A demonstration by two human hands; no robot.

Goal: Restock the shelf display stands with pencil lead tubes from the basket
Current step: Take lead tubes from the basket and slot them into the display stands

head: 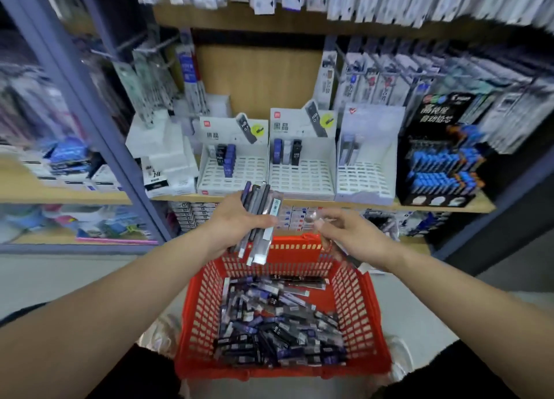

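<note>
While left hand (236,221) grips a fistful of dark plastic pencil lead tubes (259,215), three white slotted cardboard display stands (301,178) hold only a few. Right hand (356,236) is loosely curled, can't tell if it holds anything. Red plastic mesh basket (359,314) is heaped with tubes, so restocking looks barely started.

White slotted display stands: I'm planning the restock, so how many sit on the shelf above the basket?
3, side by side: left stand, middle stand, right stand. Others may be hidden in the blurred edges.
</note>
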